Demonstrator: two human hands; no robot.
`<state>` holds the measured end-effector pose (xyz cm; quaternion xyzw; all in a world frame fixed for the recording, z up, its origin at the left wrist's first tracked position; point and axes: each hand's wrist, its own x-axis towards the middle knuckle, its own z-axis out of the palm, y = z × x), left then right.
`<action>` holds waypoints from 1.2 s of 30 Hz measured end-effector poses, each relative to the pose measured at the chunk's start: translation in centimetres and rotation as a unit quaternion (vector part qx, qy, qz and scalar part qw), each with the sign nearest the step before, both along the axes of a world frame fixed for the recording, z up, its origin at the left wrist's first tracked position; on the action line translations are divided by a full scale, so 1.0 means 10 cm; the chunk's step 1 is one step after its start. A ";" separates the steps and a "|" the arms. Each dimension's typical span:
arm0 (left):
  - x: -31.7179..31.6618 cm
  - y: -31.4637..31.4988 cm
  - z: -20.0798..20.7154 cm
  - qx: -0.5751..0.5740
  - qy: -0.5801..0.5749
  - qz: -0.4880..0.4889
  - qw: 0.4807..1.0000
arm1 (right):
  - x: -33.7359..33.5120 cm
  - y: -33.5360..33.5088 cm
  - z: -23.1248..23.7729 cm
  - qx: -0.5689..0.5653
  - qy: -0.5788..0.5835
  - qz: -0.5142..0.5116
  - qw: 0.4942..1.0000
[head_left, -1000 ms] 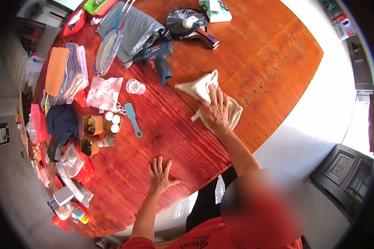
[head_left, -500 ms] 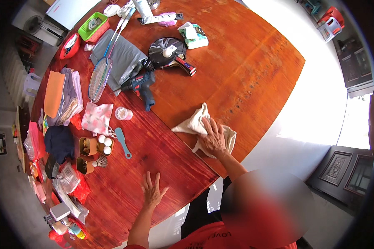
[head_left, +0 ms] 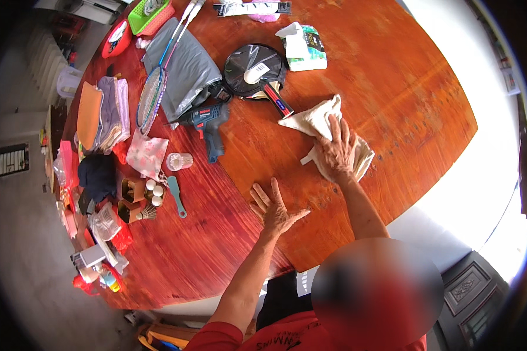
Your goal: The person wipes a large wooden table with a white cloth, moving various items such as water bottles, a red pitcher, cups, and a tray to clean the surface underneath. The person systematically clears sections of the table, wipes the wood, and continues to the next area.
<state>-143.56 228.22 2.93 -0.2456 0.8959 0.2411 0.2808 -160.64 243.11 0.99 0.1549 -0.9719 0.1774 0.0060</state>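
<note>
An off-white cloth [head_left: 319,118] lies bunched on the orange-brown part of the wooden table, in front of the handle of a table tennis bat. My right hand [head_left: 337,153] presses down on it and grips it, the fingers laid over the folds. What the fingertips do under the folds is hidden. To the left of the cloth, my left hand [head_left: 277,215] is open with fingers and thumb spread, holding nothing. It is low over or on the tabletop, near the seam between the red and orange-brown parts; I cannot tell whether it touches.
Beyond the hands lie a cordless drill [head_left: 208,126], a black-covered table tennis bat [head_left: 253,70], a tissue pack [head_left: 306,50] and badminton rackets [head_left: 152,96]. A blue-grey shoehorn-like tool [head_left: 177,196], a clear cup [head_left: 178,161] and a shuttlecock [head_left: 146,213] sit leftward. Folded cloths [head_left: 108,111] line the left edge.
My right hand and the cloth have moved farther out across the table. The left hand has shifted right and forward, to the seam. The whole view has shifted as well.
</note>
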 end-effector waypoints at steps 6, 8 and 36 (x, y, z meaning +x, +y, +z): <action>-0.05 0.05 -0.04 -0.035 -0.053 0.011 0.998 | -0.78 0.23 -0.07 0.006 0.059 0.025 0.998; -0.01 0.05 -0.06 -0.053 -0.027 0.002 0.998 | -0.97 0.39 -0.05 0.030 0.049 -0.003 0.998; -0.08 0.04 -0.09 -0.060 -0.077 -0.002 0.995 | 1.73 1.06 -0.12 -0.025 -0.086 0.112 0.990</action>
